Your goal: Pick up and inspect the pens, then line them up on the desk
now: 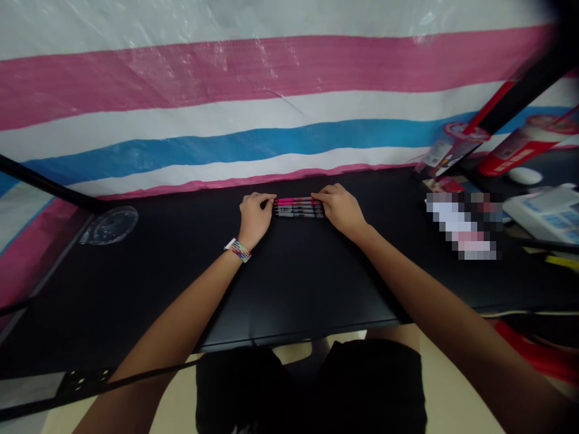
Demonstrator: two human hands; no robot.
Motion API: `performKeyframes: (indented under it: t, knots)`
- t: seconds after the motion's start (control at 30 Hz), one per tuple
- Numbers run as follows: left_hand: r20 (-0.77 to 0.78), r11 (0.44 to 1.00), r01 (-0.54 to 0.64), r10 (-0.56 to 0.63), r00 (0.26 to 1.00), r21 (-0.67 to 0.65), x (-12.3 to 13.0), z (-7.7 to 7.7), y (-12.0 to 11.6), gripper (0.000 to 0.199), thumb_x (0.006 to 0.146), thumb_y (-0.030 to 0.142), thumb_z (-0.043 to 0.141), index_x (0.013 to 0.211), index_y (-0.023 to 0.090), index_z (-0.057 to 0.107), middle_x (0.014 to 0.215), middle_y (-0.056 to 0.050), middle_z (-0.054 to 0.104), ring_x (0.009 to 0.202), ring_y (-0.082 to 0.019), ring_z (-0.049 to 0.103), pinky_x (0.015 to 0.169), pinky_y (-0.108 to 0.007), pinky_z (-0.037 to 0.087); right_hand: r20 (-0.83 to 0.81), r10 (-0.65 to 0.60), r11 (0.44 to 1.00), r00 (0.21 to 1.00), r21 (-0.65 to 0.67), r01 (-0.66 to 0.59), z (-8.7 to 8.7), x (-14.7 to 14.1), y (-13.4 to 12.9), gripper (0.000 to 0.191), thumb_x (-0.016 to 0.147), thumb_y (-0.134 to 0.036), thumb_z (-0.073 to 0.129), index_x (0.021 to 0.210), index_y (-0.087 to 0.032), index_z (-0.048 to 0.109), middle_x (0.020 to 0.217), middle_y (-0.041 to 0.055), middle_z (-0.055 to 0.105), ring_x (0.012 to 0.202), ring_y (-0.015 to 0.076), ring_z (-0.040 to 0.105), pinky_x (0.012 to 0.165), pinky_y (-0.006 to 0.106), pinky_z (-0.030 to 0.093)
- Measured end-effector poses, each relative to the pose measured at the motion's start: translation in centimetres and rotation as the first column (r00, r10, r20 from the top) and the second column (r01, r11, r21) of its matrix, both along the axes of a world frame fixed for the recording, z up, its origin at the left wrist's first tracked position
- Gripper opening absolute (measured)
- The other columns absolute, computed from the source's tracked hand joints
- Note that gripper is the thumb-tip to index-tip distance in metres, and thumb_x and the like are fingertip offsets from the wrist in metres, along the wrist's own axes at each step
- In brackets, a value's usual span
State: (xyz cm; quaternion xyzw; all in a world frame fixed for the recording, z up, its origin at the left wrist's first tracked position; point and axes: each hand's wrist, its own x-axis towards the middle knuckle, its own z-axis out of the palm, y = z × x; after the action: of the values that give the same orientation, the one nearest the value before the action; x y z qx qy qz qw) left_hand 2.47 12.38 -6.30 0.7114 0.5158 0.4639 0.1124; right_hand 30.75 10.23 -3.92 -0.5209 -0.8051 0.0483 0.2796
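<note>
Several pens lie side by side in a tidy row on the black desk [289,277]. Pink pens [294,201] form the far side of the row, and clear pens with dark parts [298,211] form the near side. At the left end of the row, my left hand [256,218] has its thumb and forefinger closed on the tip of a pink pen; a colourful band circles that wrist. Facing it, my right hand [342,211] pinches the other end of the pink pen, its fingertips partly hiding the pen ends.
A clear plastic lid [111,225] lies on the left. To the right stand a cup with a red straw [447,150] and a red-and-white cup [520,147], near a white mouse [525,175] and a pale box [549,211]. A striped sheet [280,141] hangs behind the desk.
</note>
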Motion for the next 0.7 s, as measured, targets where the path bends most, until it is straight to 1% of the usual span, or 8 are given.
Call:
performKeyframes:
  t: [0.13, 0.2, 0.27, 0.33, 0.4, 0.5, 0.6, 0.7]
  knots:
    - [0.047, 1.0, 0.008, -0.007, 0.999, -0.029, 0.1, 0.5, -0.3, 0.017, 0.102, 0.025, 0.071, 0.107, 0.03, 0.087, 0.108, -0.007, 0.084, 0.107, -0.032, 0.074, 0.11, -0.059, 0.055, -0.059, -0.024, 1.0, 0.998, -0.005, 0.024, 0.1, -0.2, -0.2, 0.055, 0.1, -0.009, 0.045, 0.132, -0.023, 0.086, 0.12, 0.0154, 0.08, 0.109, 0.0374, 0.067, 0.091, 0.057, 0.061]
    - [0.113, 0.997, 0.057, -0.051, 0.992, -0.046, 0.1, 0.9, -0.5, 0.019, 0.104, 0.027, 0.071, 0.117, 0.03, 0.084, 0.119, -0.008, 0.082, 0.114, -0.031, 0.076, 0.113, -0.057, 0.056, -0.138, -0.05, 0.999, 0.989, -0.004, 0.05, 0.1, -0.3, -0.2, 0.056, 0.099, -0.009, 0.045, 0.139, -0.019, 0.082, 0.124, 0.0178, 0.078, 0.115, 0.0385, 0.069, 0.098, 0.059, 0.062]
    - [0.211, 0.99, 0.126, -0.109, 0.971, -0.07, 0.1, 1.0, -0.4, 0.025, 0.106, 0.033, 0.071, 0.128, 0.03, 0.08, 0.131, -0.01, 0.08, 0.123, -0.029, 0.076, 0.117, -0.053, 0.057, -0.237, -0.064, 0.998, 0.969, 0.007, 0.067, 0.0, -0.4, -0.1, 0.058, 0.099, -0.011, 0.046, 0.147, -0.018, 0.077, 0.131, 0.0194, 0.075, 0.123, 0.0384, 0.07, 0.108, 0.061, 0.06]
    - [0.323, 0.979, 0.18, -0.141, 0.936, -0.095, 0.0, 1.0, -0.2, 0.032, 0.108, 0.044, 0.07, 0.136, 0.031, 0.076, 0.142, -0.011, 0.076, 0.134, -0.029, 0.073, 0.122, -0.052, 0.055, -0.344, -0.07, 0.997, 0.936, 0.007, 0.077, -0.2, -0.7, 0.1, 0.058, 0.1, -0.014, 0.047, 0.151, -0.021, 0.073, 0.142, 0.0182, 0.072, 0.133, 0.0367, 0.068, 0.118, 0.062, 0.056]
    - [0.417, 0.968, 0.221, -0.154, 0.896, -0.118, -0.1, 0.6, 0.2, 0.042, 0.109, 0.056, 0.066, 0.143, 0.033, 0.071, 0.155, -0.011, 0.071, 0.148, -0.03, 0.067, 0.127, -0.051, 0.053, -0.457, -0.103, 0.995, 0.884, -0.038, 0.096, -0.7, -1.2, 0.2, 0.056, 0.102, -0.019, 0.049, 0.154, -0.025, 0.071, 0.152, 0.0146, 0.07, 0.143, 0.0341, 0.065, 0.127, 0.062, 0.05]
    - [0.454, 0.955, 0.261, -0.172, 0.874, -0.139, 0.2, -0.1, 0.5, 0.056, 0.11, 0.07, 0.055, 0.155, 0.037, 0.06, 0.169, -0.009, 0.059, 0.161, -0.029, 0.054, 0.13, -0.05, 0.051, -0.586, -0.178, 0.983, 0.79, -0.143, 0.115, -1.4, -1.9, 0.3, 0.053, 0.105, -0.027, 0.051, 0.155, -0.029, 0.069, 0.163, 0.0103, 0.065, 0.156, 0.0325, 0.056, 0.135, 0.062, 0.039]
    - [0.448, 0.95, 0.269, -0.174, 0.877, -0.158, 1.2, -0.8, 0.3, 0.063, 0.108, 0.075, 0.053, 0.159, 0.038, 0.056, 0.175, -0.008, 0.053, 0.167, -0.029, 0.047, 0.132, -0.05, 0.049, -0.65, -0.2, 0.975, 0.734, -0.206, 0.083, -1.8, -2.6, 0.0, 0.052, 0.106, -0.035, 0.054, 0.155, -0.027, 0.07, 0.172, 0.0103, 0.057, 0.167, 0.0333, 0.044, 0.141, 0.062, 0.028]
    - [0.53, 0.919, 0.338, -0.188, 0.827, -0.201, 2.2, -0.6, -0.4, 0.063, 0.108, 0.071, 0.056, 0.159, 0.034, 0.056, 0.178, -0.007, 0.05, 0.171, -0.03, 0.039, 0.138, -0.052, 0.04, -0.686, -0.203, 0.966, 0.698, -0.255, 0.031, -1.8, -3.0, -0.3, 0.055, 0.105, -0.038, 0.057, 0.157, -0.022, 0.069, 0.176, 0.0112, 0.052, 0.169, 0.0339, 0.041, 0.142, 0.06, 0.026]
